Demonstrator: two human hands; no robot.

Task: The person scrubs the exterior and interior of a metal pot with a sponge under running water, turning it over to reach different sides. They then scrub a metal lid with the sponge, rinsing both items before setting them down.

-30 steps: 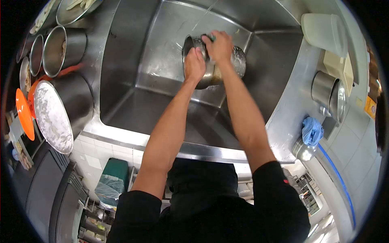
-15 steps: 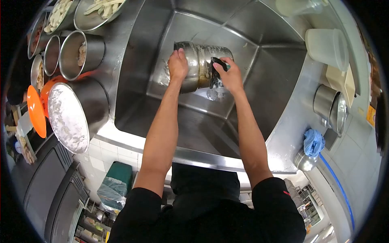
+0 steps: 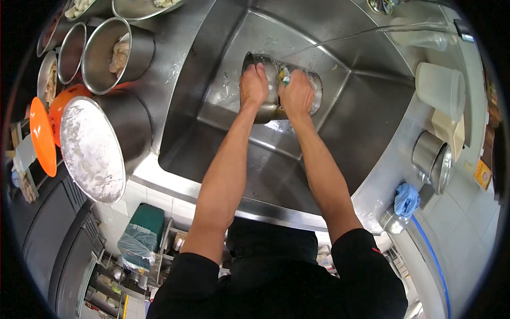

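A cylindrical metal pot (image 3: 272,87) lies on its side in the deep steel sink (image 3: 271,165). My left hand (image 3: 254,86) grips its left end by the rim, fingers over the edge. On the pot's right part rests my right hand (image 3: 296,94), its fingers closed round a small scrubber with green and yellow bits (image 3: 285,76) that is mostly hidden. A thin stream of water (image 3: 340,39) comes from the upper right toward the pot.
Left of the sink stand metal containers with food (image 3: 118,56), a large pot with a whitish lid (image 3: 91,149) and an orange lid (image 3: 42,136). At right are a clear plastic tub (image 3: 440,90), small metal pots (image 3: 429,154) and a blue cloth (image 3: 407,200).
The right hand has moved from the pot's black handle onto its side, nearer the left hand. The handle is no longer visible. A stream of water now shows. The view has shifted slightly.
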